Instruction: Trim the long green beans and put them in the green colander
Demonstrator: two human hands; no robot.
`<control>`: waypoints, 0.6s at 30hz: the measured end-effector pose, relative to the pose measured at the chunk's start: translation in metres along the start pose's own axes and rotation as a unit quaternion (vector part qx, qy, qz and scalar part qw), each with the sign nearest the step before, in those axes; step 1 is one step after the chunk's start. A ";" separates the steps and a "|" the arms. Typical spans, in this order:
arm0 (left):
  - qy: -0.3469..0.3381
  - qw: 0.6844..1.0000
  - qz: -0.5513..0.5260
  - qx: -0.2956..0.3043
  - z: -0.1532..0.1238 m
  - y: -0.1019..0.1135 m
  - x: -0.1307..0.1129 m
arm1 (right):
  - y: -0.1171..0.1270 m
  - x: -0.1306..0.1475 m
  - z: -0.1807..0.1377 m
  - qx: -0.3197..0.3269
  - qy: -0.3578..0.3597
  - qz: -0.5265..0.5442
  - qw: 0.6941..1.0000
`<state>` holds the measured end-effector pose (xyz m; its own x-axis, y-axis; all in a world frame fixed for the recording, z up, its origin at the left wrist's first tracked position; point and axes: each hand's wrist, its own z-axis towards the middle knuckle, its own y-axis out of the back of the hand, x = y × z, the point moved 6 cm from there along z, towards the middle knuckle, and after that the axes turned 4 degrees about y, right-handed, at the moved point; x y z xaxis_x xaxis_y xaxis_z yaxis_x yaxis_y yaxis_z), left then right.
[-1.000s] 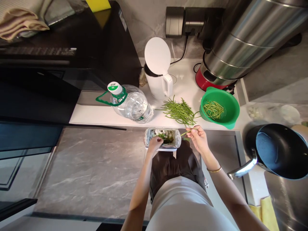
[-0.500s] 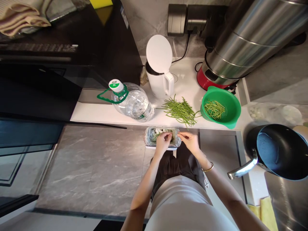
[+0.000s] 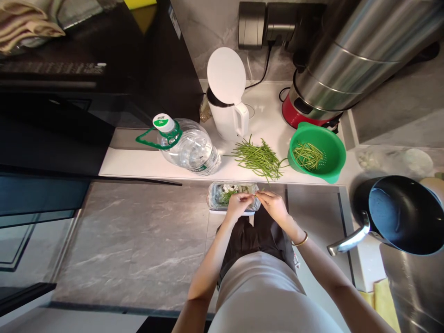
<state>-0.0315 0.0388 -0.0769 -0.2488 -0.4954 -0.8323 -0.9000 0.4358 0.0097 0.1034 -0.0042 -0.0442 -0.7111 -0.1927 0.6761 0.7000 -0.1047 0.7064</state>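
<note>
Over the right part of a lined bin (image 3: pixel 215 203), my left hand (image 3: pixel 239 206) and my right hand (image 3: pixel 274 206) meet almost fingertip to fingertip. Both pinch what looks like one thin green stem, mostly hidden by the fingers. Green scraps and some white bits lie inside the bin. Just beyond my hands, a loose pile of long green stems (image 3: pixel 258 158) rests on the counter. To its right, a green colander (image 3: pixel 335 155) holds a small heap of shorter stem pieces (image 3: pixel 308 156).
On the counter (image 3: pixel 138 164) stand a large clear water bottle (image 3: pixel 192 145), a white kettle (image 3: pixel 225 120) with its lid raised, and a tall steel appliance (image 3: pixel 350 69) on a red base. A dark pan (image 3: pixel 409 217) sits at the right, its handle pointing toward me.
My left hand has moved slightly right, its fingertips now close to my right hand's. More of the green scraps in the bin shows. The view has shifted a little.
</note>
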 end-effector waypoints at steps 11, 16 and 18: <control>0.043 0.993 -0.107 0.032 0.012 0.009 0.007 | -0.009 -0.023 0.001 -0.065 -0.272 0.409 0.868; 0.048 0.999 -0.006 0.000 0.019 0.029 0.027 | -0.001 -0.033 -0.001 -0.118 -0.345 0.575 0.732; 0.050 0.995 0.080 -0.041 0.021 0.040 0.036 | 0.005 -0.037 -0.002 -0.132 -0.352 0.597 0.709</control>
<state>-0.0689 0.0543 -0.1178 -0.4226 -0.4989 -0.7567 -0.8709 0.4548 0.1865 0.1333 0.0007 -0.0658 0.6070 0.2270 0.7616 0.7521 -0.4737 -0.4583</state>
